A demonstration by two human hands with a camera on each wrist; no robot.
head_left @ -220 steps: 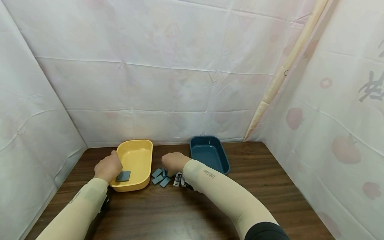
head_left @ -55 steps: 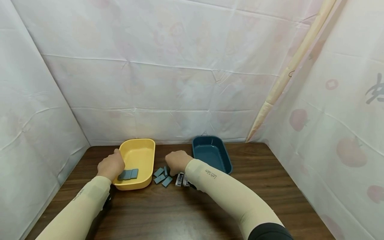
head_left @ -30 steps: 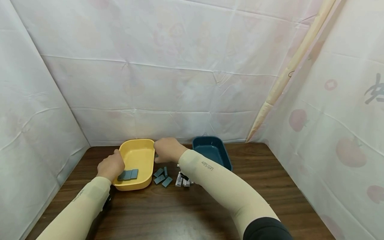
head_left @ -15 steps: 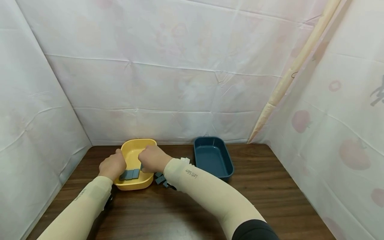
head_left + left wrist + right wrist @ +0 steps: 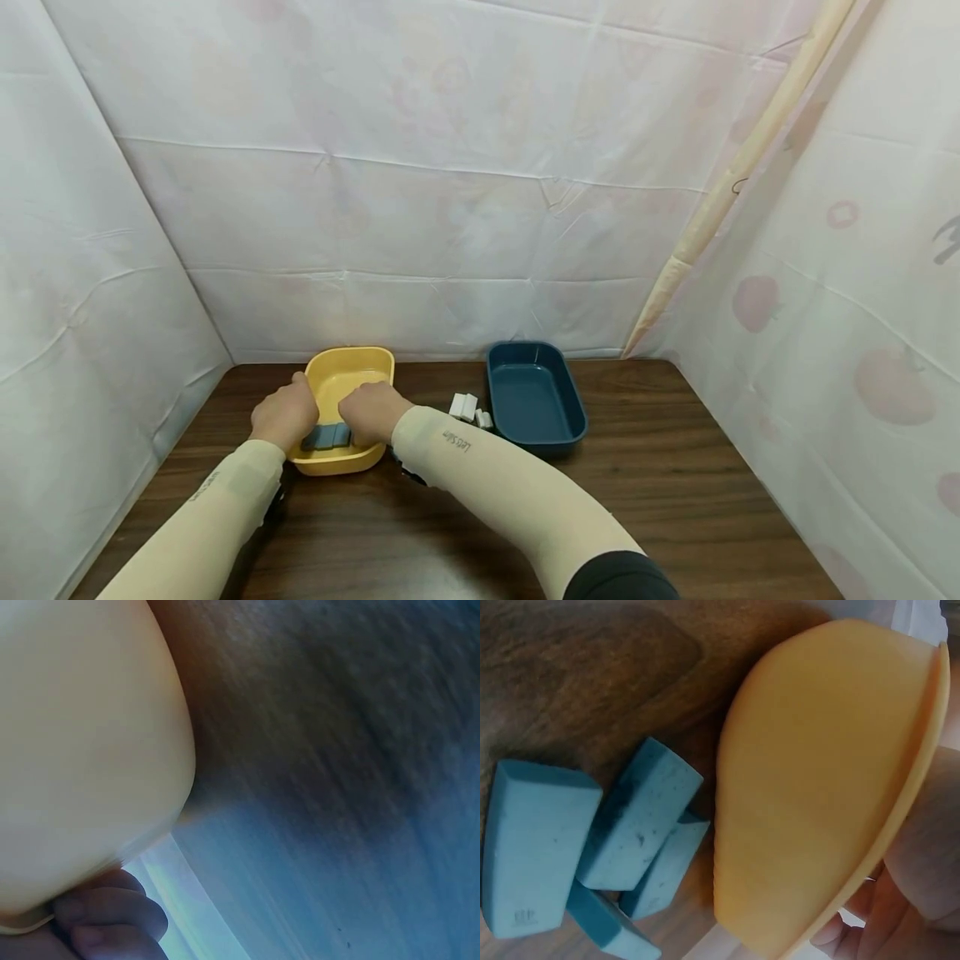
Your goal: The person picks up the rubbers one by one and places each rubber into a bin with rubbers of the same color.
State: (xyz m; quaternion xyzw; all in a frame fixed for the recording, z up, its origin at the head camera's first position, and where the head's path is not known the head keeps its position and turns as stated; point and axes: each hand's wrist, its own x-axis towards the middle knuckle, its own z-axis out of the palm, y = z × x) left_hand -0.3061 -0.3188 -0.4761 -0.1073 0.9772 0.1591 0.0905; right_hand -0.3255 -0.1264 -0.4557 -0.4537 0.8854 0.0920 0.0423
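Note:
My left hand [image 5: 285, 412] grips the left rim of a yellow tray [image 5: 350, 360]; in the left wrist view its curled fingers [image 5: 112, 911] lie under the tray's edge [image 5: 97, 735]. Inside, a short row of blue-grey erasers [image 5: 327, 437] lies near the tray's front end. My right hand [image 5: 372, 412] reaches over the right rim to the end of this row, fingers curled down around a blue-grey eraser hidden beneath it. In the right wrist view, that hand's fingers [image 5: 881, 915] show beyond the tray wall [image 5: 802, 772], with several loose blue-grey erasers [image 5: 536, 847] on the table outside.
White eraser-like blocks [image 5: 462, 407] lie on the wooden table [image 5: 645, 467] between the trays. A dark blue tray [image 5: 536, 400] stands to their right. White sheeting [image 5: 450, 208] hangs behind and at both sides. My right forearm covers part of the tabletop.
A third eraser has joined the row since the oldest frame. My right hand has moved left from the loose erasers into the yellow tray, carrying another. My left hand stays on the rim.

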